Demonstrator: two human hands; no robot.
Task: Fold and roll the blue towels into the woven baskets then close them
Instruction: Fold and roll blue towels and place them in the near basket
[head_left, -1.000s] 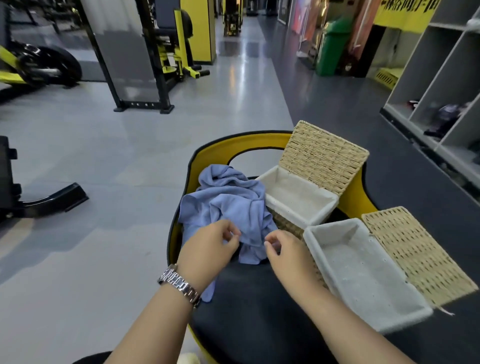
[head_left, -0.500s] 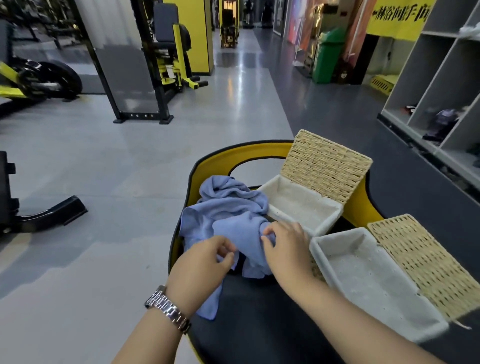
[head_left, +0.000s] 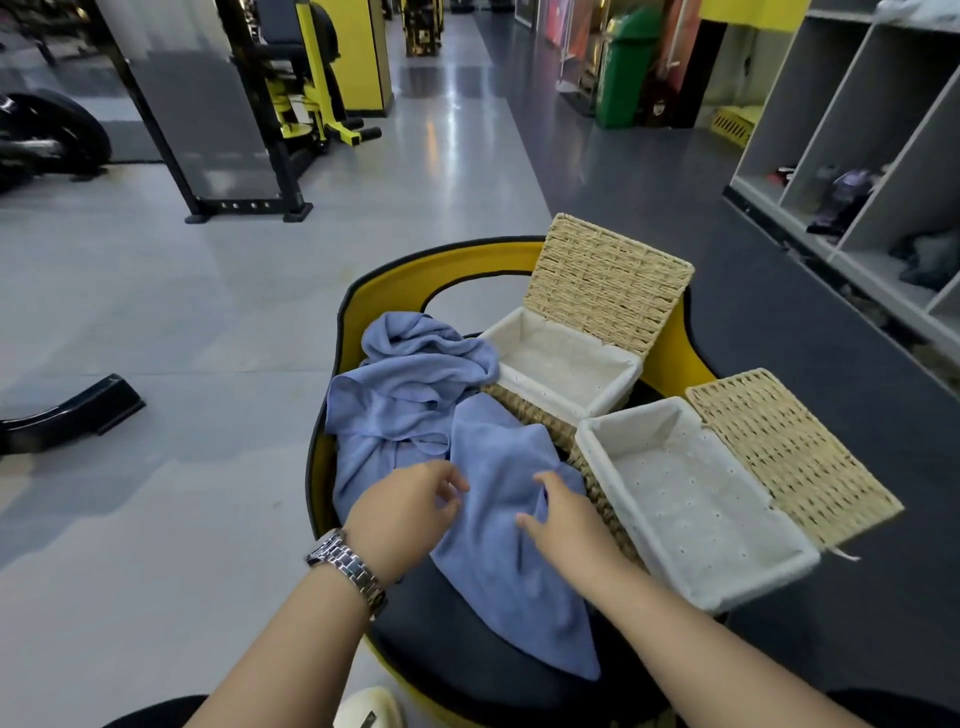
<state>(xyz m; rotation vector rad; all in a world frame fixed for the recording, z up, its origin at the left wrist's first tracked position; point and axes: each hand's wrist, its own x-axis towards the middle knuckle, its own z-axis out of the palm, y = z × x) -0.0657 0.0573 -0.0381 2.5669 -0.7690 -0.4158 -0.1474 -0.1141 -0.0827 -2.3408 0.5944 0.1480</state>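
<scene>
A heap of crumpled blue towels (head_left: 405, 384) lies on a black and yellow padded seat (head_left: 467, 670). One blue towel (head_left: 511, 561) is drawn out toward me over the seat. My left hand (head_left: 402, 512) pinches that towel's left edge, and my right hand (head_left: 563, 512) grips its right edge. Two woven baskets stand to the right with lids open: the far basket (head_left: 563, 364) and the near basket (head_left: 691, 506). Both show only their white cloth lining inside.
Grey floor drops away left of the seat. A black machine foot (head_left: 72, 410) lies on the floor at left, gym machines (head_left: 291, 98) stand behind. Grey shelving (head_left: 872, 171) runs along the right. A green bin (head_left: 626, 67) stands far back.
Both hands have pulled one towel out of the heap toward me, and it now hangs spread over the seat. The view has tilted down slightly.
</scene>
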